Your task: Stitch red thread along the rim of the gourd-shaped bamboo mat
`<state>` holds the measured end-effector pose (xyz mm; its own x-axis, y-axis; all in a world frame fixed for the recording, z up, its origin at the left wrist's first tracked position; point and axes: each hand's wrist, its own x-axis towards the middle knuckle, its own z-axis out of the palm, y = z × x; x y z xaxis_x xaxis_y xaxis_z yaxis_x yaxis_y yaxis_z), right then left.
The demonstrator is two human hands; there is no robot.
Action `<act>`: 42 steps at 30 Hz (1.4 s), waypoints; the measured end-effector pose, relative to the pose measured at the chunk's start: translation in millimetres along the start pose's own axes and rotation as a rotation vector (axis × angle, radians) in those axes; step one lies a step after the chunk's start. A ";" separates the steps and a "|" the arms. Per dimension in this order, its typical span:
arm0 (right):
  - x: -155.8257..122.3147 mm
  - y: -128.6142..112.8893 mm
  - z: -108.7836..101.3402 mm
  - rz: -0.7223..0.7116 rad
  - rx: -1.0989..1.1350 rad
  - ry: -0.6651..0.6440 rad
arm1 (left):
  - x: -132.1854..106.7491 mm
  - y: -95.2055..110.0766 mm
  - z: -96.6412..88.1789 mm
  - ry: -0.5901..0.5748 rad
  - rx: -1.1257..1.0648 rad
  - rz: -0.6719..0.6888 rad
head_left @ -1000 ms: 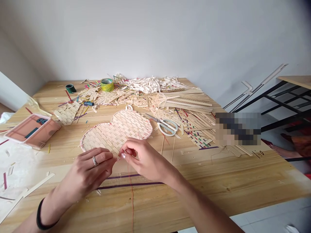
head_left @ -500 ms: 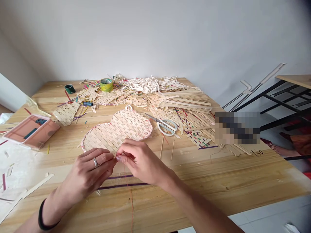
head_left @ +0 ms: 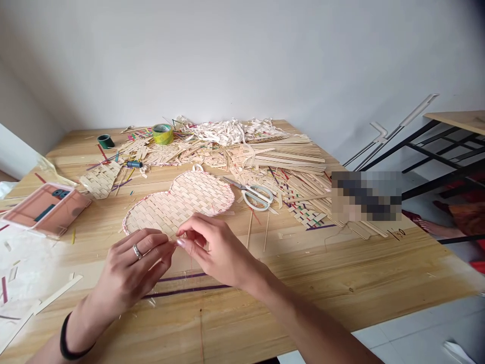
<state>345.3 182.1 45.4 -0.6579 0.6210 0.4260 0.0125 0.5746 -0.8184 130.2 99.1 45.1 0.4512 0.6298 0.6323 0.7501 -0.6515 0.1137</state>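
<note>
A heart-shaped woven mat point(head_left: 178, 194), pale with a pink-and-white bound edge and a white loop at its top, lies in front of me. At its near edge my left hand point(head_left: 132, 263) and my right hand point(head_left: 212, 247) meet, fingertips pinched together. A thin red thread point(head_left: 201, 328) runs down from the pinch toward the table's front edge. My right thumb and forefinger are closed on this thread. What my left fingertips pinch is too small and covered to make out. White-handled scissors point(head_left: 258, 197) lie right of the mat.
Loose strips point(head_left: 288, 156) and white cord point(head_left: 227, 130) heap up at the back. Tape point(head_left: 162, 134), a green spool point(head_left: 105, 141) and a woven scrap point(head_left: 99, 181) lie left. A pink box point(head_left: 47, 210) stands at the left edge. A person's foot point(head_left: 435, 228) shows at right.
The view has shifted slightly, moving the table's contents a little left in the picture. Both hands stay pinched together at the mat's near edge; the hanging thread shows less clearly now.
</note>
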 end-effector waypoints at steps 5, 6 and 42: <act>0.7 -0.2 0.8 -0.058 0.000 0.070 | -2.3 -0.1 1.0 -0.024 -0.035 0.006; 0.5 0.4 1.5 -0.073 -0.010 0.070 | -2.5 0.3 1.3 -0.022 -0.045 0.010; -0.7 -6.5 0.3 -0.169 -0.107 0.263 | 5.8 11.1 -5.5 0.113 0.048 -0.097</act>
<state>345.4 177.7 50.2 -0.4405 0.6204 0.6489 0.0081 0.7255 -0.6881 138.5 93.2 54.2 0.3202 0.6354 0.7027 0.8111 -0.5671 0.1431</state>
